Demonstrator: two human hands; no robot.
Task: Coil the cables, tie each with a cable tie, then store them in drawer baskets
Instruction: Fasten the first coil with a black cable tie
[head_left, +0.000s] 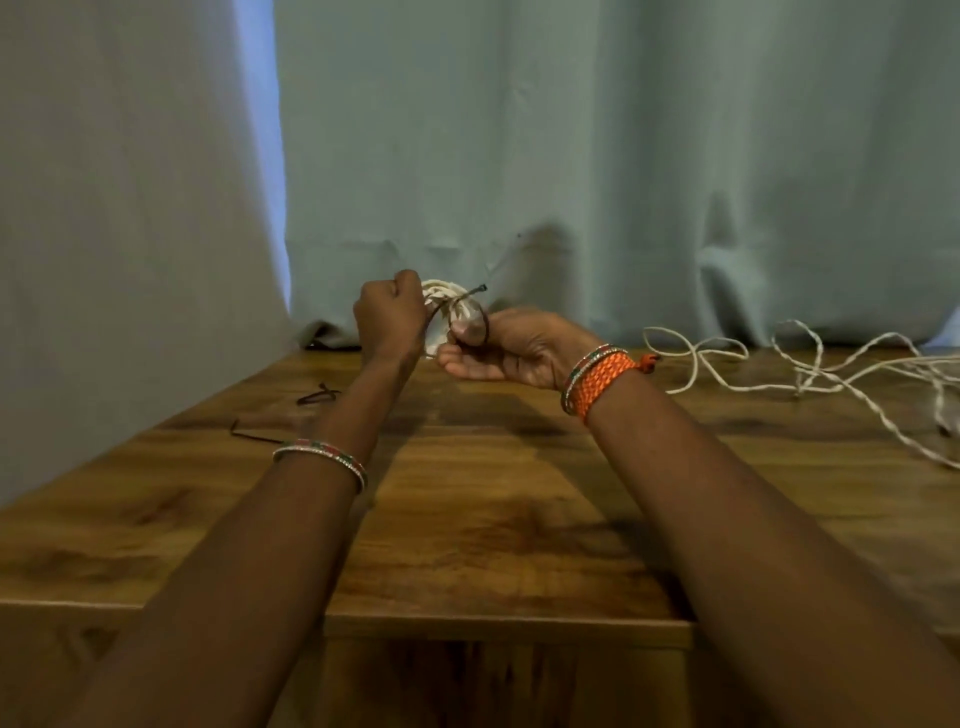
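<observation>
Coiled white cable (451, 310), held above the far middle of the wooden surface (493, 499), with a dark cable tie (470, 306) looped round it. Left hand (390, 317) fingers clamped on the coil; right hand (511, 351) fingers pinching the tie. Loose white cables (810, 364) lie at right; spare dark ties (317, 396) at left.

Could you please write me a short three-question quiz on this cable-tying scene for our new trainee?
1. True or false: the loose cable lies on the table to the right of the hands.
2. What is being looped round the coil? A) tape B) a dark tie C) a rubber band
3. Where do the spare ties lie?

Key: 1 true. 2 B; the left hand and right hand both hold it. 3 On the table, left of the arms.
</observation>
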